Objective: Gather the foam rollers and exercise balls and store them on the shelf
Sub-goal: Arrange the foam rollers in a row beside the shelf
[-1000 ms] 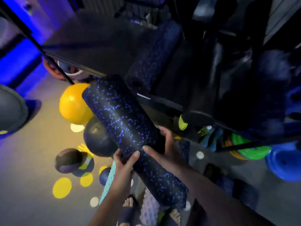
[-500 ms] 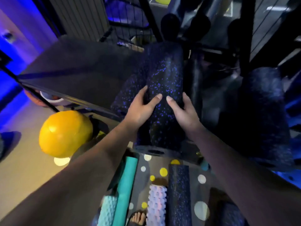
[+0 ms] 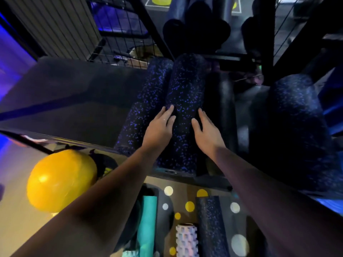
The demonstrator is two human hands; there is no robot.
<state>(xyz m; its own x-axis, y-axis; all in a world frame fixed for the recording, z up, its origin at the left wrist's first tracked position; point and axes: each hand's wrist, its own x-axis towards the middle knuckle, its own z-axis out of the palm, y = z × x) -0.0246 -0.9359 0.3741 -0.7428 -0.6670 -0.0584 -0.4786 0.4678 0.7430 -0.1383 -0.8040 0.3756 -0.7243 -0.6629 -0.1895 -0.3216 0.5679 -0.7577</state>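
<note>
Black foam flecked with violet makes up the speckled roller (image 3: 182, 115), which lies lengthwise on the shelf (image 3: 65, 101), its near end reaching the shelf's front edge. Both hands rest on its top. The left hand (image 3: 160, 127) lies palm-down on the roller's left flank, fingers (image 3: 168, 113) spread loosely and flat against the foam, not curled around it. The right hand (image 3: 206, 129) mirrors it on the right flank, fingers extended and slightly apart, thumb laid inward on the foam. Both forearms reach forward from the lower corners of the view.

Touching the roller's left side is a second speckled roller (image 3: 148, 104), parallel to it. On the right lies a plain dark roller (image 3: 225, 115), and farther right a thick speckled roller (image 3: 293, 127).

Below the shelf, on the floor, are a yellow ball (image 3: 61, 180), a teal roller (image 3: 147, 221), a knobbly pale roller (image 3: 186, 240) and another speckled roller (image 3: 211, 225).
</note>
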